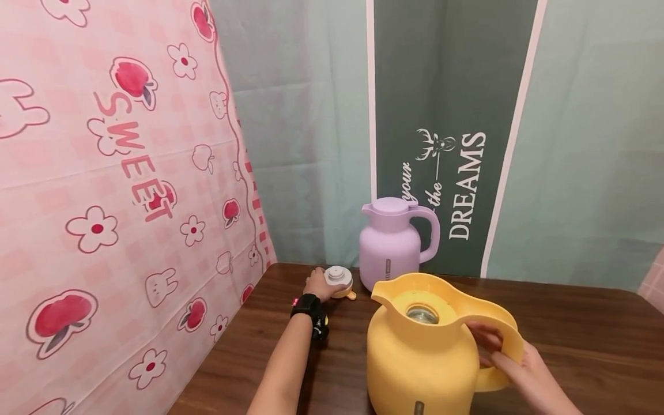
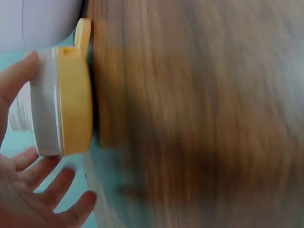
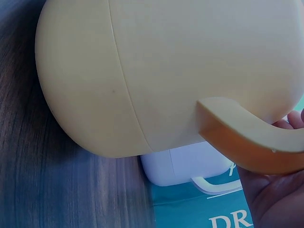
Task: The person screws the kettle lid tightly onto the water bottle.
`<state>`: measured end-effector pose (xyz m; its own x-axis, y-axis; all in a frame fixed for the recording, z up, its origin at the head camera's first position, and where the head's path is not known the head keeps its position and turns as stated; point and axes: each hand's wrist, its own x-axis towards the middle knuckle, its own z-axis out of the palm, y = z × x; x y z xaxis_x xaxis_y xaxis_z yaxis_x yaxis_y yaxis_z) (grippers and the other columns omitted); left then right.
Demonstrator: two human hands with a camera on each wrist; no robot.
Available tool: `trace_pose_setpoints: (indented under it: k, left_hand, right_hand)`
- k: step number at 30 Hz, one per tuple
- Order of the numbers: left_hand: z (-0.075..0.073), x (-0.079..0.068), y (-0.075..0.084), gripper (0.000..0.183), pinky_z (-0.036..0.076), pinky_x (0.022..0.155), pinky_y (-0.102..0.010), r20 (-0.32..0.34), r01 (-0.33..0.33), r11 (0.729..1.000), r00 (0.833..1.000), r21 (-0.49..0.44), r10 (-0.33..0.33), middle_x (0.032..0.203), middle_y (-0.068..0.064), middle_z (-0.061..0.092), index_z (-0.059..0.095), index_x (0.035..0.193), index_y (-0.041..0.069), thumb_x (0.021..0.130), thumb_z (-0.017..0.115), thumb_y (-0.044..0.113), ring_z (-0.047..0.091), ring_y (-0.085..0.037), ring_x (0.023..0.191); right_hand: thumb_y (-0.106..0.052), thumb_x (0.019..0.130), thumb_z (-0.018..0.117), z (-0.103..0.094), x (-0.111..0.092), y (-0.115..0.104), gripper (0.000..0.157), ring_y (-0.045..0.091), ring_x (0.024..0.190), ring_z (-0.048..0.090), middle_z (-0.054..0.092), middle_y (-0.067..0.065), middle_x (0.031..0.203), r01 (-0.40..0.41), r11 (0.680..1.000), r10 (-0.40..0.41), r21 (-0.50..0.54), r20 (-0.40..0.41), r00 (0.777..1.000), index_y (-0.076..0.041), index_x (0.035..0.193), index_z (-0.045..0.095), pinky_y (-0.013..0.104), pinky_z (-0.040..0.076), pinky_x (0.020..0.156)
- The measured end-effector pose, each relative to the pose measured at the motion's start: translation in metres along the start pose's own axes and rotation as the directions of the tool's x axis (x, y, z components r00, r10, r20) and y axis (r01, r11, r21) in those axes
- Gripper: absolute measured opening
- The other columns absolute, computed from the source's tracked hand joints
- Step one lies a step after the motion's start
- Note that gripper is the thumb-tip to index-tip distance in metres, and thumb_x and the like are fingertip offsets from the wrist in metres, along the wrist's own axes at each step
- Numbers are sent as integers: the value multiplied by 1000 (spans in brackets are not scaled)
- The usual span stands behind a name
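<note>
Currently, wooden table underneath | yellow jug in front, mouth uncovered, right hand curled round its handle, presumably to steady it | purple jug standing behind, perhaps for working room | lid left of purple jug, knob upward, left hand pinching its sides, likely for control | hands well apart

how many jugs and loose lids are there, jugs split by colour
Yellow jug: 1
Purple jug: 1
Loose lid: 1
Total: 3
</note>
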<state>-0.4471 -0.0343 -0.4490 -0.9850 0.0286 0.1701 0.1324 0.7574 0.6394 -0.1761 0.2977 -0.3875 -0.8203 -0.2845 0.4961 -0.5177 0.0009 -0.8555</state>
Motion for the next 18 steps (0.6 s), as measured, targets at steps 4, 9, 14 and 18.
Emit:
trace_pose_setpoints:
  k: [4,9,14,18]
  left_hand:
    - [-6,-3,-7,94,46,87,-44,74,-29,999,997,-25,31,113,-18,50,41,126,-1,60,77,56,50,-30,102]
    - [-14,-11,-17,95,46,86,-44,136,-119,992,984,29,114,112,-14,50,50,125,5,54,76,64,48,-26,100]
    - [-27,-25,-22,89,48,81,-39,191,-173,981,970,90,154,103,-9,55,55,113,5,52,75,67,52,-21,92]
    - [-41,-39,-21,85,48,80,-36,276,-196,979,946,61,172,102,-7,59,54,113,5,53,78,60,55,-18,91]
  right_hand:
    - [16,91,30,0,1,0,50,2,111,51,57,-13,125,5,1000,-5,2,0,1000,-8,132,46,22,53,75]
    - [17,90,29,1,1,-1,48,2,111,52,57,-12,125,28,1000,-28,9,-1,1000,-2,132,44,21,52,77]
    - [17,90,30,2,2,-3,46,2,113,50,56,-11,127,25,999,-26,37,19,999,2,133,40,20,51,79]
    - [20,89,28,1,2,-4,47,3,118,47,54,-8,130,53,996,-57,74,59,997,8,134,35,20,50,83]
